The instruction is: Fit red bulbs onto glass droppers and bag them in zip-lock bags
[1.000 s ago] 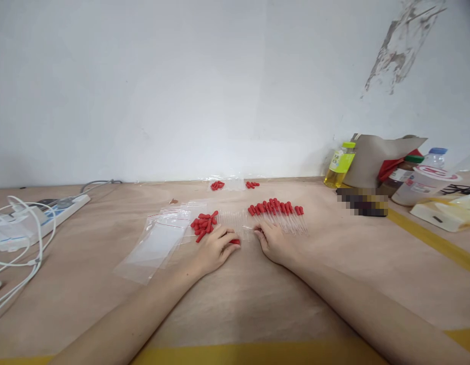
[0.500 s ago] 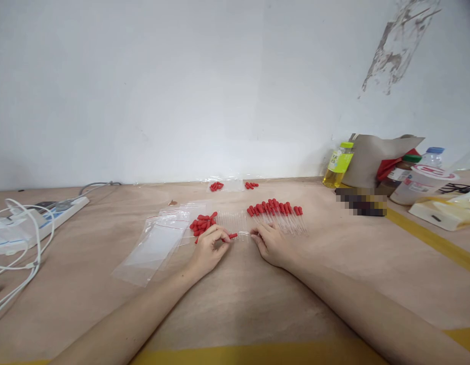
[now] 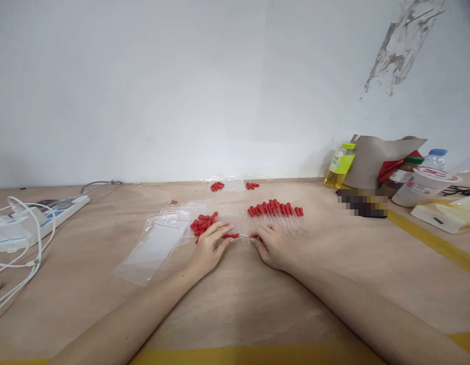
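Note:
My left hand [image 3: 211, 246] is at a red rubber bulb [image 3: 231, 235], which lies between its thumb and fingers. A thin clear dropper tube [image 3: 244, 234] runs from the bulb toward my right hand [image 3: 271, 247], whose bent fingers pinch its far end. Whether the tube sits inside the bulb is too small to tell. Loose red bulbs [image 3: 200, 224] are heaped just behind my left hand. Bare clear tubes [image 3: 233, 221] lie in a row behind the gap between my hands. Past my right fingers, droppers with red bulbs [image 3: 275, 205] lie side by side.
Clear zip bags [image 3: 155, 246] lie flat on the left. More red bulbs [image 3: 217, 186] rest on clear plastic near the wall. A power strip [image 3: 71, 207] with white cables is far left. Bottles [image 3: 339, 165], a lidded cup [image 3: 423, 185] and a grey bag [image 3: 371, 159] stand right.
The left fingers have straightened and loosened around the red bulb, so more of it shows, slightly farther right. The right hand has barely moved.

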Available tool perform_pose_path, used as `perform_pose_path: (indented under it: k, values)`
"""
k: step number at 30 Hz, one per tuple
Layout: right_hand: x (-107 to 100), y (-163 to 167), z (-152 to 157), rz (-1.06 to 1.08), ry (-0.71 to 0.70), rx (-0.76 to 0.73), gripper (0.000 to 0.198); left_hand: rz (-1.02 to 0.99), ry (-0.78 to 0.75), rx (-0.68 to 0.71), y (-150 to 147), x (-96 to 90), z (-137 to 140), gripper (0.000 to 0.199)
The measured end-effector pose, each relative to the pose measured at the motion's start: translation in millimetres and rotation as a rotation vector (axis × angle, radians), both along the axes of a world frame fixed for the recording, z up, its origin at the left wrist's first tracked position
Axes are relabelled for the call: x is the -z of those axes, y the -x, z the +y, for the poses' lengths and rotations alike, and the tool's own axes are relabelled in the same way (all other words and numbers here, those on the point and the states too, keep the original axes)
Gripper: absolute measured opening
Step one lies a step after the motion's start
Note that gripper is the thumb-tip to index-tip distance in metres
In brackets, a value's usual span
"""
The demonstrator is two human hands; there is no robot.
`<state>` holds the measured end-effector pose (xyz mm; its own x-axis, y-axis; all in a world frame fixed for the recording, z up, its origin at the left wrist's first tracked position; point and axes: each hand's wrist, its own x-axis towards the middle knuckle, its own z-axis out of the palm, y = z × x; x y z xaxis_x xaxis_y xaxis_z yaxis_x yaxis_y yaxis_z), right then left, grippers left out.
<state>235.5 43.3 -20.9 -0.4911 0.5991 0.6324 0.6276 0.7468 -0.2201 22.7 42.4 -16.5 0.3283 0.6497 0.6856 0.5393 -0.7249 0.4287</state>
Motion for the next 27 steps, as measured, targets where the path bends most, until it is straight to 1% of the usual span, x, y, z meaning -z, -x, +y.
perform_pose_path:
  k: [3,7,12,15,19,24,27]
  values:
    - [0,1,-1,-0.005,-0.014,-0.025,0.012,0.082,0.003,0.016,-1,-1.1,-1,0.021]
    - [0,1,-1,-0.024,-0.026,-0.062,0.013,0.147,0.034,0.074,-1,-3.7,-2,0.017]
    - [0,-2,4,-0.009,-0.010,-0.114,0.017,0.215,-0.051,0.057,0,-5.3,-2,0.014]
    - [-1,-3,6,-0.008,-0.012,-0.143,0.021,0.245,-0.071,0.069,0,-6.4,-4,0.015]
    - [-4,-3,4,-0.033,-0.053,-0.095,0.023,0.288,-0.071,0.050,0,-8.2,-8,0.015]
    - [-8,1,-5,-0.107,-0.153,-0.032,0.024,0.327,-0.081,0.033,0,-9.1,-10,0.015]
    - [-9,5,-9,-0.114,-0.140,-0.012,0.023,0.344,-0.086,0.036,-1,-9.2,-11,0.014]
